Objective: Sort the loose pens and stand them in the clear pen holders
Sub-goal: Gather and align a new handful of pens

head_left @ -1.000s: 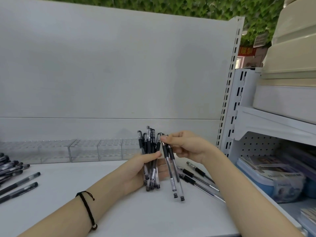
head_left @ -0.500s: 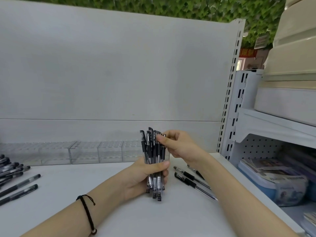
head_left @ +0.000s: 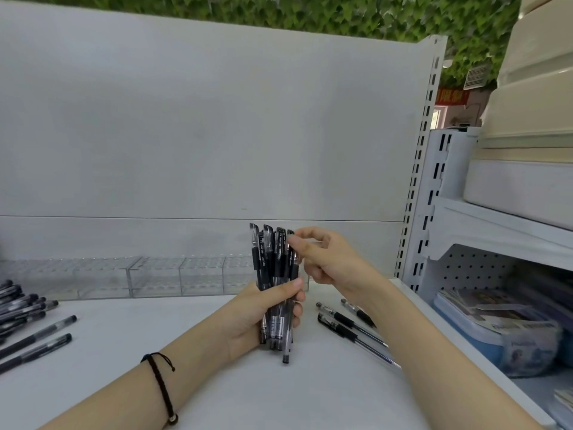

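Note:
My left hand (head_left: pixel 254 308) grips a bundle of several black pens (head_left: pixel 273 262), held upright with their lower ends on the white shelf surface (head_left: pixel 192 367). One pen in the bundle reaches lower than the others. My right hand (head_left: pixel 325 259) is at the top right of the bundle, thumb and fingertips touching the cap of the rightmost pen. Three loose pens (head_left: pixel 344 324) lie on the surface under my right forearm. A row of clear pen holders (head_left: pixel 148 277) stands along the back wall, behind the bundle.
A pile of black pens (head_left: pixel 21 305) lies at the left edge, with two more pens (head_left: pixel 37 342) in front of it. A white slotted upright (head_left: pixel 418 187) bounds the shelf on the right. Beyond it stand beige bins (head_left: pixel 533 119) and a blue box (head_left: pixel 483 330).
My right hand brought two separate pens into the bundle. My left hand closed round them and stood the bundle more upright. My right hand now sits at the caps.

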Motion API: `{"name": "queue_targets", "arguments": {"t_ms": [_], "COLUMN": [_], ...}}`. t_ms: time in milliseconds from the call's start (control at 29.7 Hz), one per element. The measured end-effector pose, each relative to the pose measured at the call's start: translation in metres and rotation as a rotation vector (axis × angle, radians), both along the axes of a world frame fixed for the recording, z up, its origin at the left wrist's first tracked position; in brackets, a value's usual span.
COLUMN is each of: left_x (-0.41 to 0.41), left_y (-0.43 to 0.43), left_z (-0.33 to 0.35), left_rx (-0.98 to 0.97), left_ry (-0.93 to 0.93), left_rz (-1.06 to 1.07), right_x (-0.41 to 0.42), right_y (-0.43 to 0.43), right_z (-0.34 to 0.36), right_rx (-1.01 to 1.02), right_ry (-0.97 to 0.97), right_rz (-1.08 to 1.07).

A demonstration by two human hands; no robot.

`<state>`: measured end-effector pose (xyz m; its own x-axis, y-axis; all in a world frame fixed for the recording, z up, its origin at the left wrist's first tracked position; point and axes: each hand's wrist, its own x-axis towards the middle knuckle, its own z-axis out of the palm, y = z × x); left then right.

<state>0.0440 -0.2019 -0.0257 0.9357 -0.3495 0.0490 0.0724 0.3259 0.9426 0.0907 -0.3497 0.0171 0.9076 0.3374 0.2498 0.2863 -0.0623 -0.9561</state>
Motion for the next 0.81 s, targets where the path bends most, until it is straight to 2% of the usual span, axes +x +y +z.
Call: {"name": "queue_targets", "arguments": {"t_ms": [235, 336, 471, 572, 672, 807], "left_x": [0.004, 0.007, 0.008, 0.009, 0.009, 0.012], "left_y": [0.003, 0.006, 0.008, 0.012, 0.014, 0.015], "left_z": [0.003, 0.002, -0.004, -0.005, -0.006, -0.007], "left_rx": [0.160, 0.211, 0.330, 0.395, 0.380, 0.365], "left_ry": [-0.328, -0.316, -0.243, -0.252, -0.248, -0.221], "left_rz": [0.151, 0.176, 0.101, 0.059, 0.033, 0.150], "right_x": [-0.007, -0.005, -0.003, -0.001, -0.001, -0.001], "right_y": [-0.002, -0.005, -0.010, -0.013, -0.010, -0.004], "right_z": [0.005, 0.005, 0.004, 0.004, 0.003, 0.002], "right_rx": [0.108, 0.045, -0.069, -0.067, -0.075, -0.026], "right_ry": [-0.138, -0.172, -0.177, -0.176, -0.188, -0.124], "right_rz": [0.187, 0.173, 0.117, 0.095, 0.103, 0.011]}}
